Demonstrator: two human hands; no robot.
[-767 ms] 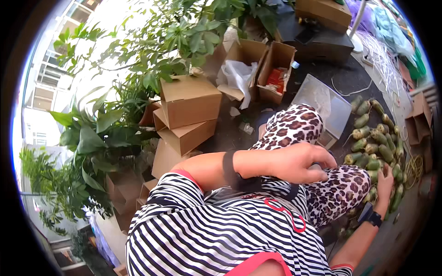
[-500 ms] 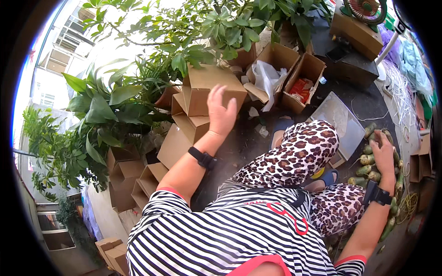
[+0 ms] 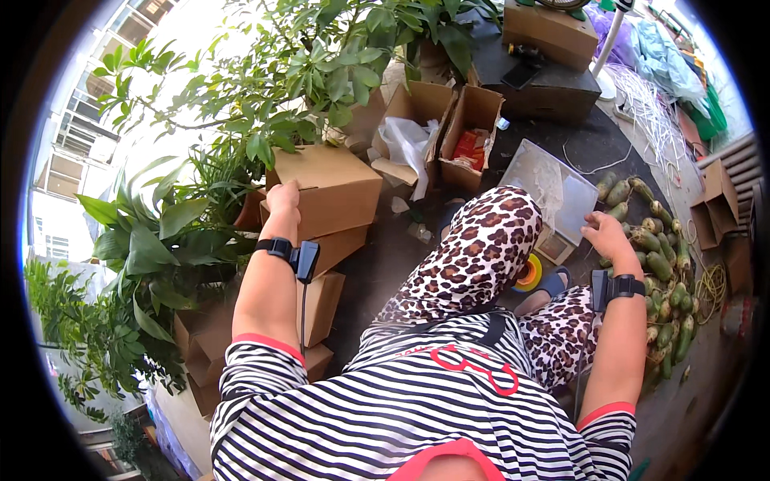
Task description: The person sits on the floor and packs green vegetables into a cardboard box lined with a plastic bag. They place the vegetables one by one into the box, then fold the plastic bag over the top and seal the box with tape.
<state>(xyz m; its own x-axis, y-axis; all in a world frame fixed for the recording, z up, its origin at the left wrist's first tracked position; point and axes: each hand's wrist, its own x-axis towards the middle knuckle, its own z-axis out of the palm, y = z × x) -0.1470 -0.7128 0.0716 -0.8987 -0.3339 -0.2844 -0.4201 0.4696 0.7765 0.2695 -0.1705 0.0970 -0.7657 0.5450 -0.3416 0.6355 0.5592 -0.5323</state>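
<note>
While my left hand (image 3: 282, 197) lays its fingers flat, gripping nothing, on the near top edge of the cardboard box (image 3: 325, 188), which runs lengthwise rightward from them, my right hand (image 3: 608, 234) hovers loose beside the scale (image 3: 553, 192).

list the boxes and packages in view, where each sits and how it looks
Top carton: closed, brown, on the stack, under the left hand.
Open cartons: two, brown, beyond the stack, white plastic and red packets inside.
Clear tray: rectangular, by the right hand.
</note>
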